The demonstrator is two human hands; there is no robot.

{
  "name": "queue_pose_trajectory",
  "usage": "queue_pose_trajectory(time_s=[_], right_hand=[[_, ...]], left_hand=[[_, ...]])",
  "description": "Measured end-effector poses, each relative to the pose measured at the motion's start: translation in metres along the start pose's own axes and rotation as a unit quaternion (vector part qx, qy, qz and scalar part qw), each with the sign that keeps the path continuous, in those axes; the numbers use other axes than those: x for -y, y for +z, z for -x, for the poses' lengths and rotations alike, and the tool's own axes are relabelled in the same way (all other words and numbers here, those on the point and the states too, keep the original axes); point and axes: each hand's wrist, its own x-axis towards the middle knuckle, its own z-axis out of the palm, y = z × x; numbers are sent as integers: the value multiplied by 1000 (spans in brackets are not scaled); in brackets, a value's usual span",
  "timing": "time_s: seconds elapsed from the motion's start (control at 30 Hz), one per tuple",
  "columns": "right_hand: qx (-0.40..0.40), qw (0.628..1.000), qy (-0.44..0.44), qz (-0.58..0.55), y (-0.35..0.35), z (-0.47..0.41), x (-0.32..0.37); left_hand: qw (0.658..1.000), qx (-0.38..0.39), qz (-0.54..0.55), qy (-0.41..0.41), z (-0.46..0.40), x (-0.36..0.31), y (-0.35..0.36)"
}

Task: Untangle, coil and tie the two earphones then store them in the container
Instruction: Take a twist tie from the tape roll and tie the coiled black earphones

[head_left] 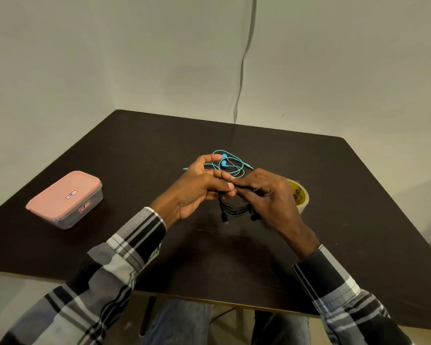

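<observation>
A coiled black earphone hangs between my two hands above the middle of the dark table. My left hand pinches its top with thumb and fingers. My right hand grips the coil from the right, fingertips meeting those of the left hand. A blue earphone lies in loose loops on the table just behind my hands. The container, a clear box with a pink lid, sits shut at the left of the table.
A roll of clear tape with a yellow core stands on the table right behind my right hand. A grey cable runs down the wall to the table's far edge. My knees show below the near edge.
</observation>
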Motion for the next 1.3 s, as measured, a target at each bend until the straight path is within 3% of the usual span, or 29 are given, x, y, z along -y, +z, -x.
queue_pose_trajectory(time_s=[0.17, 0.37, 0.57, 0.77, 0.87, 0.97, 1.2, 1.3], right_hand=[[6, 1000, 1, 12, 1, -2, -4], [25, 999, 22, 14, 4, -3, 0], [6, 986, 153, -61, 11, -3, 0], [8, 939, 287, -191, 15, -6, 7], [32, 904, 340, -258, 8, -6, 9], [54, 894, 367, -251, 2, -5, 8], [18, 832, 449, -325, 7, -7, 11], [26, 815, 475, -332, 13, -6, 10]], left_hand=[[1000, 22, -20, 8, 4, 1, -3], [991, -40, -98, 85, 4, 5, 1], [969, -54, -179, 163, 7, 15, -3], [942, -99, -243, 207, 4, 19, -1], [941, -125, -241, 202, 2, 19, -6], [950, -146, -214, 175, 2, 22, -12], [968, -126, -212, 42, 13, 27, -17], [961, -152, -233, 17, 11, 27, -21]])
